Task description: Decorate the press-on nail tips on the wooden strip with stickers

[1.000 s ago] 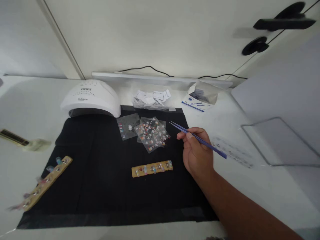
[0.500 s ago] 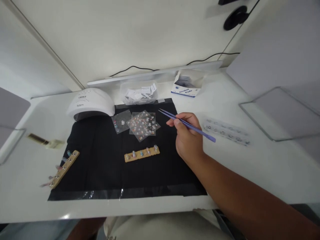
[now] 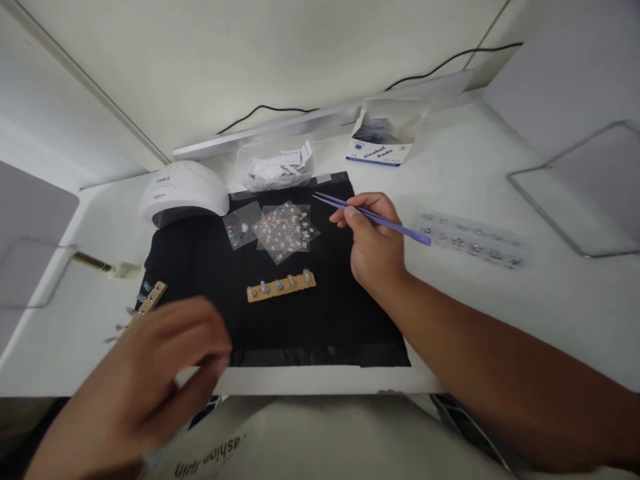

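Observation:
My right hand (image 3: 377, 233) pinches purple tweezers (image 3: 395, 225), their tips pointing left over the back right of the black mat (image 3: 200, 267). Just left of the tips lie overlapping clear sheets (image 3: 285, 230) dotted with small decorations. A tan strip (image 3: 283, 287) bearing several small nail tips rests at mid mat. My left hand (image 3: 170, 360) is raised over the mat's front left corner, blurred, with its fingers curled; whether it holds anything cannot be made out. It partly hides a second tan strip (image 3: 156, 293) with nail tips.
A white lamp (image 3: 185, 190) stands at the back left, beside a clear tub of white packets (image 3: 280, 168). An alcohol pads box (image 3: 380, 148) is at the back right. A clear tray (image 3: 470, 241) lies right of my hand, a gold-capped bottle (image 3: 95, 262) far left.
My left hand has come up from below the table edge to above the mat's left front. The right hand still holds the tweezers in much the same place. The view has shifted slightly.

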A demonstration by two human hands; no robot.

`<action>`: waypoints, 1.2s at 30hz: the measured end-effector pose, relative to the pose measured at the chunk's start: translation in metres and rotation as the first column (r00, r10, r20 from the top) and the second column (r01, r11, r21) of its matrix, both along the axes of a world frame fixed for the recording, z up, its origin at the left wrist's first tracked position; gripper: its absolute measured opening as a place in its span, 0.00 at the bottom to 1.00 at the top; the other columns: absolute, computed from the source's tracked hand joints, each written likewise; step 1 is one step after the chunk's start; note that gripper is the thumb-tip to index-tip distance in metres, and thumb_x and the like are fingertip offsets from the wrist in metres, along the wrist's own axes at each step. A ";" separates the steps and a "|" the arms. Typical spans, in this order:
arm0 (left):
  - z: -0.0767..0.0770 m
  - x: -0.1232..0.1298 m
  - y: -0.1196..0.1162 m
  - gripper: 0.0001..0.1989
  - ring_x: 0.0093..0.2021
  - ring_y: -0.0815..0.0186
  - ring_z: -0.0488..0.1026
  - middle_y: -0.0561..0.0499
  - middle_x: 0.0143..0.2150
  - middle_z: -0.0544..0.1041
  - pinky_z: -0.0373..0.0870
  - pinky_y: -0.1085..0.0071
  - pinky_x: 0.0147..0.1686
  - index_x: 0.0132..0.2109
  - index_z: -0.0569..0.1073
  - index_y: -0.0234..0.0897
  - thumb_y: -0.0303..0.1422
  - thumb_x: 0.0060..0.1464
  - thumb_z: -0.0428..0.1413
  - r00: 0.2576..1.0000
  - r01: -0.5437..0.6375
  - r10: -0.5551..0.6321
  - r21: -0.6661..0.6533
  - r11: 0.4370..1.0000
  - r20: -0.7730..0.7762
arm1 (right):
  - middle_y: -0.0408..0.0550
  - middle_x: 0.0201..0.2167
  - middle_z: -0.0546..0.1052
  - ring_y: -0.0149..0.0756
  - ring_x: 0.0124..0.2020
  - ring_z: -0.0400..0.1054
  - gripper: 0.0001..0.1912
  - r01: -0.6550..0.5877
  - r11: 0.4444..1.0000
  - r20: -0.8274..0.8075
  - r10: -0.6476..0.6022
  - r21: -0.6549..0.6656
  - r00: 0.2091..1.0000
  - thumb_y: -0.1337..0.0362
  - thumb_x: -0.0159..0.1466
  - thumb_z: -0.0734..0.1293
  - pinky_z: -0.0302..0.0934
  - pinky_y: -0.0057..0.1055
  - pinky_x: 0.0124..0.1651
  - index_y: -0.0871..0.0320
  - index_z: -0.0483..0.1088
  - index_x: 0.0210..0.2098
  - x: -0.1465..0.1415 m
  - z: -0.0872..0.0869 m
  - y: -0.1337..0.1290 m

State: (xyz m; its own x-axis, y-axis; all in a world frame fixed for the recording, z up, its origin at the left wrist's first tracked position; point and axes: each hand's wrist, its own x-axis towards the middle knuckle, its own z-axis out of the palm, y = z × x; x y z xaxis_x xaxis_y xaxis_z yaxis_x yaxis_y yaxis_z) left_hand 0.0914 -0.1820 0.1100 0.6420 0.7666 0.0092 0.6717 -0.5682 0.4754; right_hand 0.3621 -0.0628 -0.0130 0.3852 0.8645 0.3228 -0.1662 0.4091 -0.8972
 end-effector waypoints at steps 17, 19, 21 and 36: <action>-0.062 0.040 0.095 0.13 0.46 0.62 0.64 0.49 0.43 0.67 0.63 0.64 0.47 0.45 0.77 0.40 0.21 0.62 0.52 0.972 0.199 -0.181 -0.117 0.973 0.152 | 0.35 0.25 0.76 0.29 0.30 0.74 0.04 -0.065 0.997 0.119 0.069 -0.042 0.990 0.67 0.62 0.69 0.67 0.32 0.38 0.53 0.69 0.33 0.010 0.006 0.008; -0.064 0.042 0.096 0.14 0.46 0.63 0.64 0.50 0.43 0.67 0.62 0.65 0.46 0.45 0.77 0.40 0.20 0.61 0.52 0.968 0.219 -0.197 -0.132 0.967 0.158 | 0.35 0.25 0.76 0.29 0.30 0.74 0.04 -0.052 0.998 0.113 0.057 -0.043 0.992 0.68 0.62 0.69 0.67 0.31 0.38 0.53 0.69 0.33 0.010 0.005 0.010; -0.065 0.044 0.097 0.14 0.46 0.63 0.63 0.49 0.42 0.67 0.62 0.65 0.47 0.45 0.77 0.40 0.19 0.61 0.52 0.964 0.238 -0.216 -0.142 0.961 0.153 | 0.34 0.25 0.76 0.28 0.29 0.74 0.05 -0.038 0.998 0.095 0.042 -0.046 0.995 0.69 0.62 0.68 0.66 0.30 0.37 0.53 0.69 0.33 0.011 0.003 0.012; -0.067 0.044 0.100 0.13 0.48 0.61 0.63 0.49 0.43 0.68 0.62 0.62 0.50 0.44 0.78 0.41 0.20 0.62 0.53 0.973 0.227 -0.213 -0.192 0.955 0.091 | 0.35 0.24 0.75 0.29 0.28 0.74 0.04 -0.001 0.997 0.046 0.005 -0.078 0.999 0.68 0.60 0.68 0.67 0.31 0.37 0.52 0.70 0.32 0.013 -0.002 0.018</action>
